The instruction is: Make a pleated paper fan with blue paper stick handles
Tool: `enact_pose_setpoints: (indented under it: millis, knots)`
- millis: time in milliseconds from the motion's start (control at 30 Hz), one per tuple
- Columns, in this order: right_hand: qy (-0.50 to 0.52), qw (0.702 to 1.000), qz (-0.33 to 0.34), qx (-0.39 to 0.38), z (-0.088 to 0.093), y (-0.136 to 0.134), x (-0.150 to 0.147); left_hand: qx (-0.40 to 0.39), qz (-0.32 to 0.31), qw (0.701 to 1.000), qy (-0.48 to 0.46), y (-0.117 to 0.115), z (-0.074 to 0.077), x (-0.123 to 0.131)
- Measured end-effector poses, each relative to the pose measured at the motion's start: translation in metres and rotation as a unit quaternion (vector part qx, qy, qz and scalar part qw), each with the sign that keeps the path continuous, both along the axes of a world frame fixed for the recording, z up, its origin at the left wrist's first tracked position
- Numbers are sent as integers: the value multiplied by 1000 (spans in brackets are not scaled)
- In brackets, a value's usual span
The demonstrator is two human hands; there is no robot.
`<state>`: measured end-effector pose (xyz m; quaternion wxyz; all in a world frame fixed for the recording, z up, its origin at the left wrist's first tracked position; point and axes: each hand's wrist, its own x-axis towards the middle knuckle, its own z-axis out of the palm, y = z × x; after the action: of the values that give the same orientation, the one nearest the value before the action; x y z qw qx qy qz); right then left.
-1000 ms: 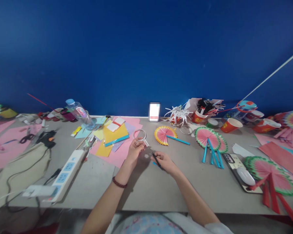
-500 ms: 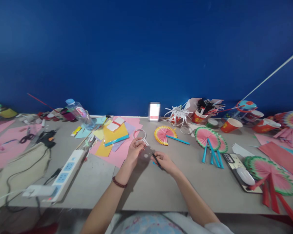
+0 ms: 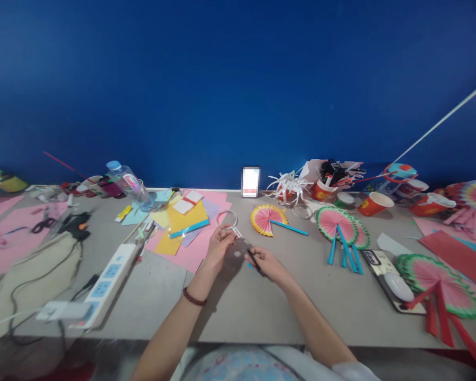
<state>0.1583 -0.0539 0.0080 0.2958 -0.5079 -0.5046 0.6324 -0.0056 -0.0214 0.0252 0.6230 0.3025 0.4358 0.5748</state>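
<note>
My left hand (image 3: pixel 221 246) is closed in a pinch on a thin white strip coiled in a ring (image 3: pixel 221 213), probably a nearly used-up tape roll. The ring rises above my fingers, and a short white tail (image 3: pixel 237 231) sticks out at their right. My right hand (image 3: pixel 265 260) is closed around a slim black pen-like tool (image 3: pixel 253 259), whose narrow tip points up and left towards my left fingertips. Whether the tool is a pen or a craft knife I cannot tell. Beyond my hands lies a yellow-edged pink paper fan (image 3: pixel 262 218) with a blue stick (image 3: pixel 289 228).
Coloured paper (image 3: pixel 188 219) and a power strip (image 3: pixel 110 283) lie to the left, near a plastic bottle (image 3: pixel 130 185). Watermelon-patterned fans (image 3: pixel 339 225), paper cups (image 3: pixel 375 204) and a phone (image 3: pixel 381 272) under a white mouse (image 3: pixel 399 286) are at the right. A blue wall (image 3: pixel 238 95) stands behind.
Almost nothing differs. The black tool in my right hand has shifted slightly, and its tip now shows a little nearer my left fingers.
</note>
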Motion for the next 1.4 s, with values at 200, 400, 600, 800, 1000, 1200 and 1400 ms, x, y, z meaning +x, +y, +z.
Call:
enact_pose_setpoints:
  millis: [200, 400, 600, 800, 1000, 1200, 1400]
  knots:
    - [-7, 1000, 8, 7, 6, 0, 0, 3, -2, 1000, 12, 0, 2, 1]
    - [9, 1000, 5, 3, 10, -2, -1, 3, 3, 1000, 11, -1, 4, 1]
    - [9, 1000, 1, 10, 13, -2, -2, 5, 5, 1000, 13, -3, 10, 2]
    - [4, 1000, 2, 7, 22, -3, -2, -4, 6, 1000, 13, -4, 14, 2]
    - [-7, 1000, 2, 6, 24, -3, -2, -7, 6, 1000, 14, -3, 13, 1]
    - [-6, 1000, 0, 7, 23, -4, -1, -5, 7, 1000, 8, -4, 13, 1]
    - [-8, 1000, -2, 7, 24, -4, -1, -6, 5, 1000, 13, -4, 13, 1]
